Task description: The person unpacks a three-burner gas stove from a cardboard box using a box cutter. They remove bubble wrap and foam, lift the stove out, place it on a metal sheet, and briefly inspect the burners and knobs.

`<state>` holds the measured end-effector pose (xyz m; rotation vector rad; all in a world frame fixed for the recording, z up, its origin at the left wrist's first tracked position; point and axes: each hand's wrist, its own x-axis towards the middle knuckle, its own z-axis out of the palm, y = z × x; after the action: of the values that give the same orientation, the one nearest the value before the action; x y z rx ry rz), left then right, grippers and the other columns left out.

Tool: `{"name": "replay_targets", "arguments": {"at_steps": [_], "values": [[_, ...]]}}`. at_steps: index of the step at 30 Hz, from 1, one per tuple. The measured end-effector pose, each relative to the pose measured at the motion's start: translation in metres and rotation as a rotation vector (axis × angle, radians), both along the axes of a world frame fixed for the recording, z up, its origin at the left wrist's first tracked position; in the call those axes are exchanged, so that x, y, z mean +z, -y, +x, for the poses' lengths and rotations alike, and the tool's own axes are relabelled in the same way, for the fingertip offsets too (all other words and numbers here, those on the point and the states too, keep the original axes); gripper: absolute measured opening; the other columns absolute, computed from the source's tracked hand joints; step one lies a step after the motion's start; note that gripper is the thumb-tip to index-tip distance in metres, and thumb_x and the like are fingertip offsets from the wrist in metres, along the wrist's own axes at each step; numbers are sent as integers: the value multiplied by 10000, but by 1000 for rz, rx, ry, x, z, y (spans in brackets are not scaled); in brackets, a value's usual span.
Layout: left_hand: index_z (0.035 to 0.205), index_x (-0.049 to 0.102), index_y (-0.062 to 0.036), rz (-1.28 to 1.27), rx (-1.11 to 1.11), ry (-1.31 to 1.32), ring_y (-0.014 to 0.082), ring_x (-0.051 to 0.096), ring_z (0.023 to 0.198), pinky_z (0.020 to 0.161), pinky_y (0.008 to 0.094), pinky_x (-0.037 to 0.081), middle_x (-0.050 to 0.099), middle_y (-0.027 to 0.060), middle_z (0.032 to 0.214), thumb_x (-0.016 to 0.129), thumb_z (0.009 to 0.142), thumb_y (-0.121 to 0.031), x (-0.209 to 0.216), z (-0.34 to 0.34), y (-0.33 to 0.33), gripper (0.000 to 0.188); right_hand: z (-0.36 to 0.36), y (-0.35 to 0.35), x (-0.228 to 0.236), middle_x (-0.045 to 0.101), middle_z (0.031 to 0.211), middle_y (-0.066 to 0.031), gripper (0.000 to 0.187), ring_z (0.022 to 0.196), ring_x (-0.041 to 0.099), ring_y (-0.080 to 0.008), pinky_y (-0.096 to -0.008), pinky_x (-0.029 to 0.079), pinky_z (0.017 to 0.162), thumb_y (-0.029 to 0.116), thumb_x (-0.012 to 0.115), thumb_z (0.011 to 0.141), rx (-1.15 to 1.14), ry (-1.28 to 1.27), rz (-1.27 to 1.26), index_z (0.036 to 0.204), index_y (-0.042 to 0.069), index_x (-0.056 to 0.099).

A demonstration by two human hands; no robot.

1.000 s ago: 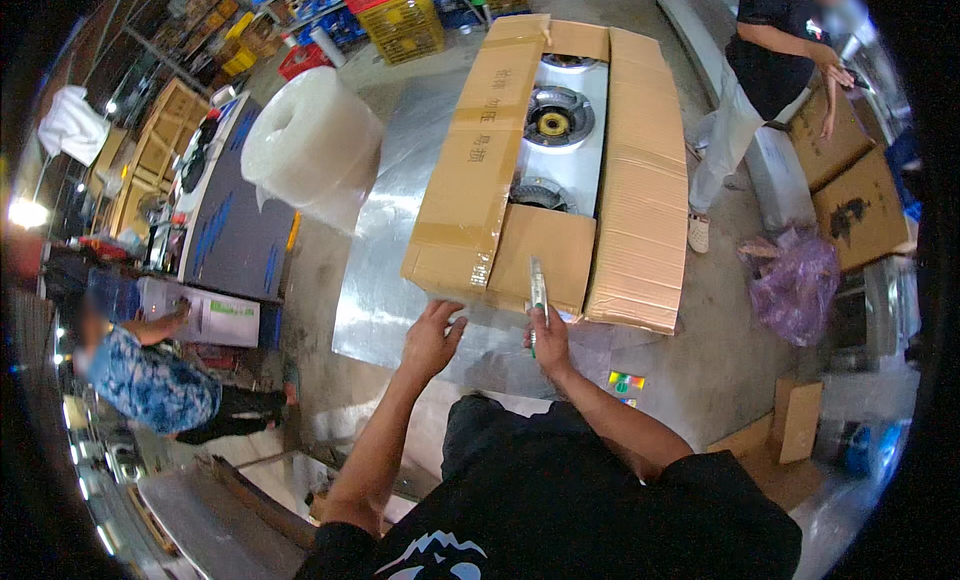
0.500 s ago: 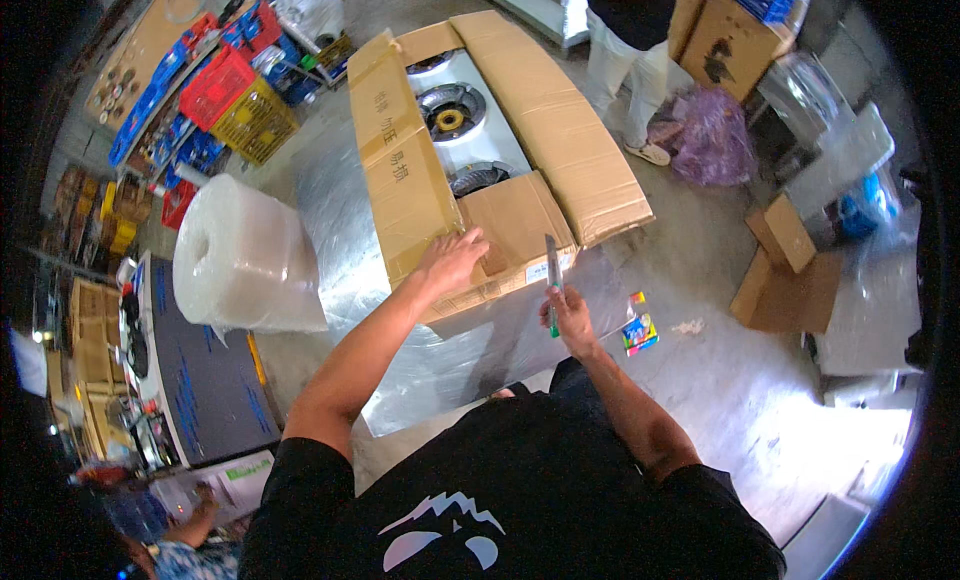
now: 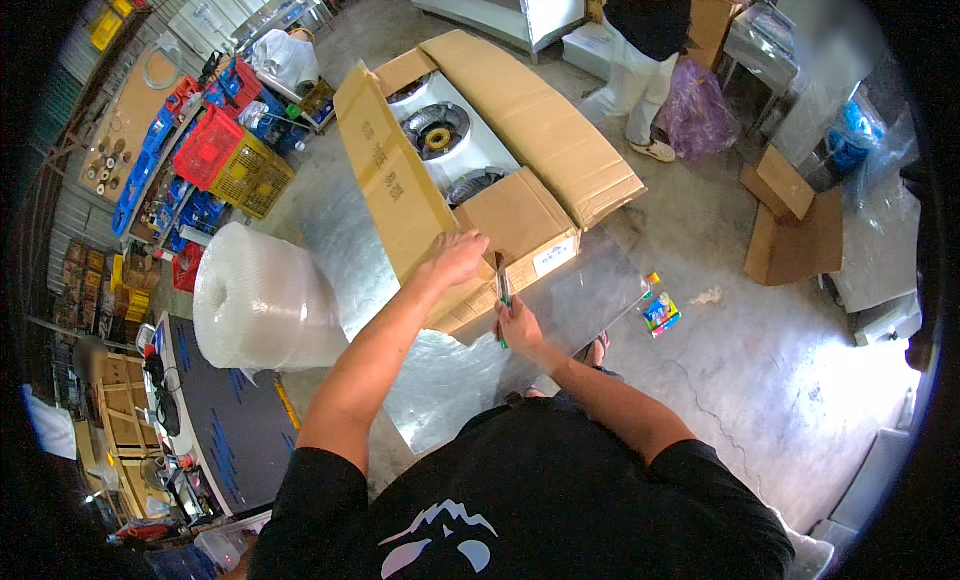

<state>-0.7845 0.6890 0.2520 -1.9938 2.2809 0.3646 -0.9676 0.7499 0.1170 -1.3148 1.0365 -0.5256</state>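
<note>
A shiny metal surface (image 3: 440, 400) bears the long cardboard carton (image 3: 540, 130), which lies in front of the person with its near end toward them, probably so that both hands can reach it. Inside sits a white three-burner gas stove (image 3: 492, 140), showing only through the gap between the side flaps; the near end flap (image 3: 520, 215) covers its closest part. The left hand (image 3: 457, 258) has its fingers curled at the near end of the long left flap (image 3: 395, 170), seemingly to steady or control the board; whether they pinch it cannot be told. The right hand (image 3: 520, 323) grips a box cutter (image 3: 504, 280), blade pointing away from the body, toward the carton's near end, a hold that seems to suit cutting. Around this, a dark-topped bench (image 3: 215, 420) stands at lower left, and a bubble-wrap roll (image 3: 275, 300) crowds the carton's left side. A co-worker (image 3: 645, 40) stands beyond the right flap, beside crumpled purple plastic (image 3: 700, 110). A yellow crate (image 3: 250, 170) sits farther off to the left, and a small colourful packet (image 3: 661, 314) lies to the right, out of the hands' way.
</note>
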Motion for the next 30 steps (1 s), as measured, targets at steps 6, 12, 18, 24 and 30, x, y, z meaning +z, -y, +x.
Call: {"name": "replay_targets", "arguments": {"at_steps": [6, 12, 18, 24, 30], "values": [[1038, 613, -48, -43, -4, 30, 397, 630, 1077, 888, 538, 512, 646, 169, 1117, 502, 930, -142, -1, 4, -9, 182, -29, -8, 10, 591, 657, -68, 288, 526, 581, -147, -325, 468, 488, 330, 483, 1081, 4, 72, 160, 1010, 53, 519], [1026, 659, -21, -7, -27, 34, 382, 664, 1081, 904, 513, 533, 686, 181, 1158, 486, 916, -119, 11, 2, -7, 227, -6, -3, 24, 646, 682, -123, 337, 553, 632, -225, -406, 493, 529, 338, 505, 1054, 84, -170, 2, 1021, 6, 550], [912, 626, -77, -136, 81, -83, 403, 647, 936, 802, 502, 514, 675, 161, 930, 510, 931, -201, 78, 46, -39, 171, -40, -23, 23, 650, 741, -144, 388, 644, 677, -238, -391, 544, 565, 365, 569, 1039, 331, -4, 77, 1165, -1, 582], [997, 684, -97, -334, 599, -185, 356, 683, 920, 780, 445, 525, 718, 156, 989, 585, 921, -193, 100, 122, -163, 157, -100, 24, 48, 640, 734, -102, 355, 596, 625, -179, -327, 505, 523, 310, 608, 1029, 0, 9, 305, 1204, 3, 571], [1052, 631, -23, -601, 883, -549, 270, 693, 847, 765, 387, 531, 715, 148, 915, 663, 922, -122, 41, 162, -209, 167, -148, 38, 66, 609, 706, -72, 238, 561, 590, -171, -320, 488, 510, 247, 622, 1009, -167, 52, 252, 1080, 21, 610]]}}
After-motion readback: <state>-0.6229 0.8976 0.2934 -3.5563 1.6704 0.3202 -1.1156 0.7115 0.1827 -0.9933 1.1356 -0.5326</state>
